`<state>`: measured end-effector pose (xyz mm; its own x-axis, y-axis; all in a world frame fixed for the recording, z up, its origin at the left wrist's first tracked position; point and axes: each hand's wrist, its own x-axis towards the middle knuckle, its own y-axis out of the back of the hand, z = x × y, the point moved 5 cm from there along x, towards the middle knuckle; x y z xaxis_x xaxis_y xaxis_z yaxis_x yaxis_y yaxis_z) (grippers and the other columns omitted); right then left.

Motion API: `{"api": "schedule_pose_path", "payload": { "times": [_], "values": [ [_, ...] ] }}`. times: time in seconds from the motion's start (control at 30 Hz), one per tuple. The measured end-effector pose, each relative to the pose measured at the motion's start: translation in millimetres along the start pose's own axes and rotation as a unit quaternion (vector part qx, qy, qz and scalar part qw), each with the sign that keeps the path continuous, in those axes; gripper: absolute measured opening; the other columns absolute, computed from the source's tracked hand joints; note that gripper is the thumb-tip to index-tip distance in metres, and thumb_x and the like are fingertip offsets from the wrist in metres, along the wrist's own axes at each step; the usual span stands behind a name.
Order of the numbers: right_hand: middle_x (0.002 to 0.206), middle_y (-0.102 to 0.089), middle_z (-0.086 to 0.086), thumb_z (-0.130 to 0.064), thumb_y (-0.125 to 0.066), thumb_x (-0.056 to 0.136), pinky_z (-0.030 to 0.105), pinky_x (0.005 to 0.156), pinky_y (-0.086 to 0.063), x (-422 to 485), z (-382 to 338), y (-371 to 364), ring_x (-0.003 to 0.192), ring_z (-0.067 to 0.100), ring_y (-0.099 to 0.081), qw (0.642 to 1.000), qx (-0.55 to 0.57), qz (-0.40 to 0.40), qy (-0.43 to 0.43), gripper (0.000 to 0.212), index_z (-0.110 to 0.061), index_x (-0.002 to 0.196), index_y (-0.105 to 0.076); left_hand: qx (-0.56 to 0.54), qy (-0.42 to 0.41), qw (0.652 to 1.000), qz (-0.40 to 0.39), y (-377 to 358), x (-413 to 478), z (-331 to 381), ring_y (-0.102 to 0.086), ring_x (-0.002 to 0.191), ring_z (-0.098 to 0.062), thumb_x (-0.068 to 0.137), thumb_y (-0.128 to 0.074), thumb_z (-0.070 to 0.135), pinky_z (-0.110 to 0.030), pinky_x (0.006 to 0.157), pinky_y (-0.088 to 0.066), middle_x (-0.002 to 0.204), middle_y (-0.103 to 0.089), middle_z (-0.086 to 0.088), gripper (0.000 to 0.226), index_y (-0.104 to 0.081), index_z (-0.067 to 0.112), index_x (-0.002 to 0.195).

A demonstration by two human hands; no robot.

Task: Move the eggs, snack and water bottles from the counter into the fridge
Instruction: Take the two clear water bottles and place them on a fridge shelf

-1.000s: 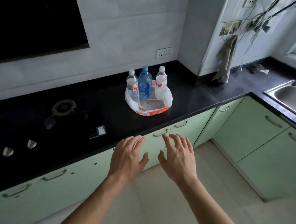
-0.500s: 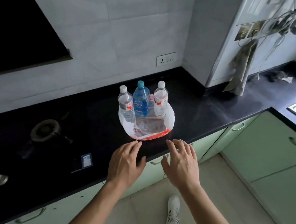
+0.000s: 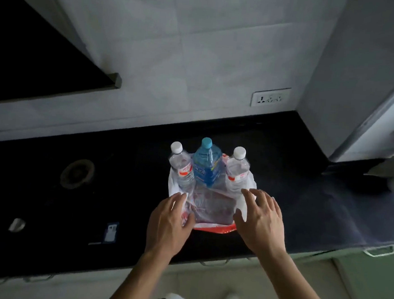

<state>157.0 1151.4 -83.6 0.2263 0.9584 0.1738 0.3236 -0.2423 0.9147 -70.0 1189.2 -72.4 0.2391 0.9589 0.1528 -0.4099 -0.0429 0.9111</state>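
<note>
Water bottles (image 3: 206, 168) stand upright in a row on the dark bench (image 3: 304, 203), at the back of an opened white plastic bag (image 3: 251, 180). We see a blue one in the middle, with the left clear bottle (image 3: 181, 169) and the right clear bottle (image 3: 237, 168) beside it, both white-capped. In front of them a flat reddish snack pack (image 3: 210, 208) lies in the bag. Our left hand (image 3: 167, 226) is spread, its straight fingers touching the bag's left edge. Our right hand (image 3: 263, 221) is spread over the bag's right edge; we cannot tell if it touches. A burner (image 3: 77, 173) sits well to the left, and a wall socket (image 3: 270, 99) is above the bench.
</note>
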Motion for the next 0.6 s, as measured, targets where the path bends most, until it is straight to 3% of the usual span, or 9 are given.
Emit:
{"api": "schedule_pose_path", "payload": {
  "times": [0.13, 0.3, 0.47, 0.6],
  "values": [
    [0.129, -0.062, 0.010, -0.036, -0.071, 0.080, 0.050, 0.103, -0.047, 27, 15, -6, 0.120, 0.032, -0.057, 0.999, 0.033, -0.016, -0.010, 0.060, -0.017, 0.135, -0.056, -0.057, 0.101, 0.993, 0.012, -6, 15, -15, -0.060, 0.116, -0.023, 0.085, -0.069, 0.036, -0.032, 0.096, -0.047, 0.128, -0.064, -0.006, 0.053, -0.057, 0.011, 0.130],
    [0.132, -0.058, 0.007, -0.043, -0.075, 0.080, 0.046, 0.092, -0.051, 60, 27, -13, 0.118, 0.030, -0.056, 0.994, 0.088, -0.016, -0.066, 0.073, -0.019, 0.142, -0.047, -0.199, 0.200, 0.959, 0.038, -18, 51, -39, -0.053, 0.121, -0.015, 0.086, -0.072, 0.031, -0.026, 0.094, -0.043, 0.135, -0.055, -0.004, 0.063, -0.046, 0.013, 0.141],
    [0.139, -0.053, 0.006, -0.052, -0.083, 0.071, 0.043, 0.092, -0.054, 80, 33, -32, 0.121, 0.023, -0.056, 0.967, 0.218, 0.009, -0.134, 0.092, -0.021, 0.147, -0.042, -0.266, 0.197, 0.942, 0.051, -41, 84, -60, -0.055, 0.119, -0.011, 0.078, -0.081, 0.029, -0.038, 0.097, -0.053, 0.137, -0.051, -0.002, 0.076, -0.043, 0.019, 0.142],
    [0.131, -0.055, -0.007, -0.038, -0.090, 0.069, 0.039, 0.093, -0.054, 88, 26, -53, 0.115, 0.013, -0.057, 0.941, 0.302, 0.020, -0.152, 0.085, -0.028, 0.141, -0.046, -0.299, 0.206, 0.931, 0.041, -56, 101, -70, -0.055, 0.123, -0.013, 0.070, -0.087, 0.032, -0.039, 0.099, -0.052, 0.139, -0.051, 0.002, 0.083, -0.042, 0.024, 0.140]
  ]
}}
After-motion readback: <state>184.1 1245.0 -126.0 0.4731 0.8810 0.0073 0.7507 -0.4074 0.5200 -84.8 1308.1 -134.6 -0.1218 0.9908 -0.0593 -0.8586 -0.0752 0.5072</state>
